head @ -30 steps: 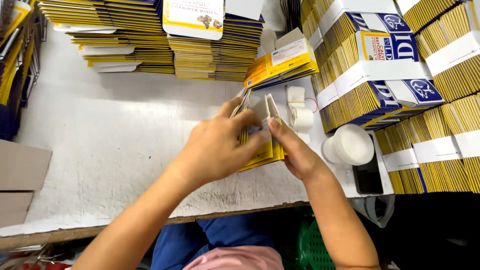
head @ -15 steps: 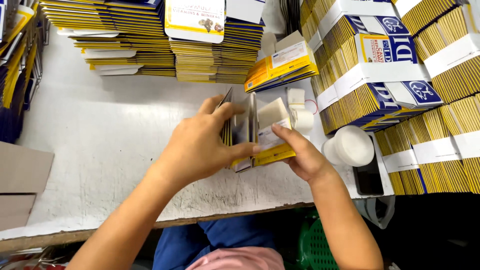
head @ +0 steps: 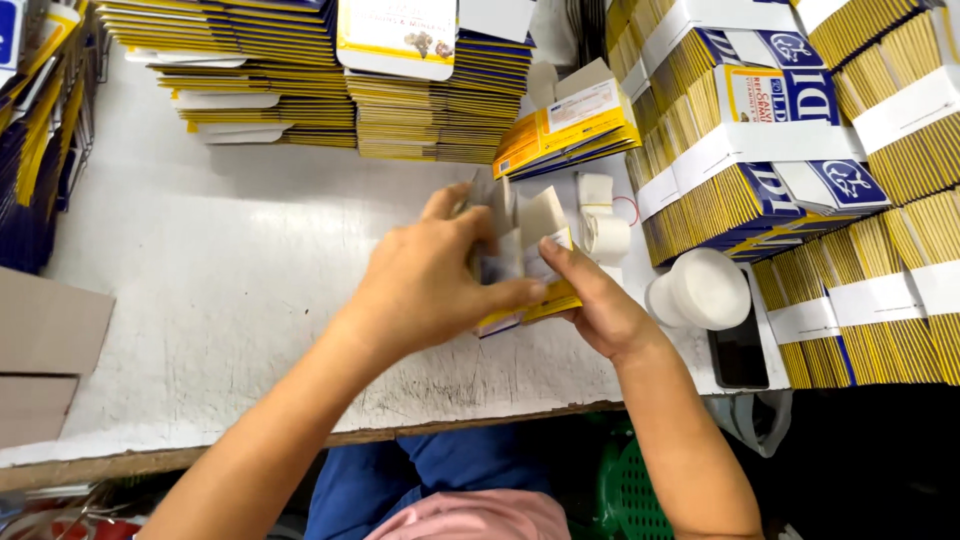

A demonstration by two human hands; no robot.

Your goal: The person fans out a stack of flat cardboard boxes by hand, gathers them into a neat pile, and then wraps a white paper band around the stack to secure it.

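Both my hands grip a small bundle of flat yellow-and-blue folded cartons point(head: 520, 262) standing on edge on the white worktable point(head: 230, 290). My left hand point(head: 425, 280) wraps around the bundle from the left, thumb across its front. My right hand point(head: 595, 305) presses against its right side, with the fingers on the white flaps at the top. The cartons blur where they are moving.
Tall stacks of flat yellow-and-blue cartons point(head: 300, 80) line the table's back. Banded bundles point(head: 760, 150) fill the right side. Two paper tape rolls point(head: 600, 215), a white lidded tub point(head: 700, 290) and a dark phone point(head: 738, 350) lie right of my hands. Brown cardboard point(head: 45, 340) sits at left.
The bundle has been lifted from lying flat to standing on edge. My left hand slid around it while my right hand shifted to its right side.
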